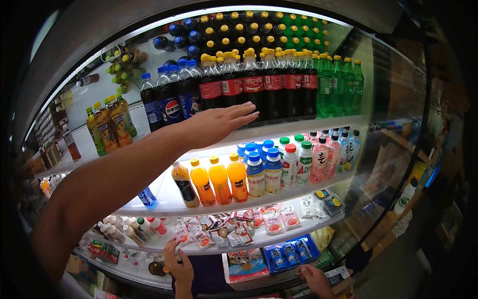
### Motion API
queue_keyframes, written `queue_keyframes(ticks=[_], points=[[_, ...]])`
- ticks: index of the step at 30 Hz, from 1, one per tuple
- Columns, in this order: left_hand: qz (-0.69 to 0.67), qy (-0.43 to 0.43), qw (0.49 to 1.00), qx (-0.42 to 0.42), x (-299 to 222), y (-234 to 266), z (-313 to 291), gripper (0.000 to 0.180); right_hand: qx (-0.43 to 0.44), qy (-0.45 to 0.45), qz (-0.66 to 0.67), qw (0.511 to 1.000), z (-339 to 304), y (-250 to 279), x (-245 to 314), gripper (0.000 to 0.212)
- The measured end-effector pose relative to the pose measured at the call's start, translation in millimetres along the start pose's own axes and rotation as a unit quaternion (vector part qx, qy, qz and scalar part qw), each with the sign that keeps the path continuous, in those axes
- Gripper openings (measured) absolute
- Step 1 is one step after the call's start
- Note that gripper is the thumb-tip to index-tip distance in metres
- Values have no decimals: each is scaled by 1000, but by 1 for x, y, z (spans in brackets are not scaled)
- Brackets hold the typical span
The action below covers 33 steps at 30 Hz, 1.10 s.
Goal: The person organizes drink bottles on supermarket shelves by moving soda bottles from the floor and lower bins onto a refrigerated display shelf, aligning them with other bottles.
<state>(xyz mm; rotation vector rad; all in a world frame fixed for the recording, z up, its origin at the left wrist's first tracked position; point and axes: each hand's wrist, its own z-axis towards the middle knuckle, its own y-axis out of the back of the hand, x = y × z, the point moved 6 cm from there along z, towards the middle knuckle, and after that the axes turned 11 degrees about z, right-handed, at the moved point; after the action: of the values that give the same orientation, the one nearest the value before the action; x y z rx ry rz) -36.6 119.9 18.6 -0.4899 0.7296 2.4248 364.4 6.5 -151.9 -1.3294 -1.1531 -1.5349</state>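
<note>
My left hand (178, 266) is raised at the front edge of a lower shelf, fingers apart, beside small pink-and-white packets (203, 239). I cannot tell whether it touches them. At the lower edge, my right hand (317, 281) is partly visible below a blue tray (267, 259) of packets; its thumb side shows, and the other fingers are mostly hidden. Another person's bare arm (119, 164) reaches in from the left. That person's hand (231, 121) is held flat in front of dark cola bottles (231, 85) on the upper shelf.
On the middle shelf stand orange drink bottles (218, 182), white bottles with blue caps (256, 179) and pink bottles (319, 162). Green bottles (354, 87) fill the upper right. A glass side panel (383, 164) bounds the cooler, with shelving and cartons beyond.
</note>
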Motion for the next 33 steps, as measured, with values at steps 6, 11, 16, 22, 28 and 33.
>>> queue_keyframes(ticks=[6,11,16,22,28,33], points=[[-6,6,1000,11,-6,1,-18,26,32,-102,109,988,16,-2,-8,33],[-9,11,1000,18,-10,4,-32,25,55,-86,124,987,27,-8,-1,31],[-19,14,999,23,-12,8,-46,23,112,1,23,993,53,-11,39,30],[-56,-7,998,-11,-26,22,-61,21,118,160,-32,980,93,-22,177,28],[-70,15,997,-42,-19,50,-84,24,121,250,-70,958,95,-50,231,32],[-84,6,996,-27,-24,59,-88,27,5,350,-89,933,91,-49,245,41]])
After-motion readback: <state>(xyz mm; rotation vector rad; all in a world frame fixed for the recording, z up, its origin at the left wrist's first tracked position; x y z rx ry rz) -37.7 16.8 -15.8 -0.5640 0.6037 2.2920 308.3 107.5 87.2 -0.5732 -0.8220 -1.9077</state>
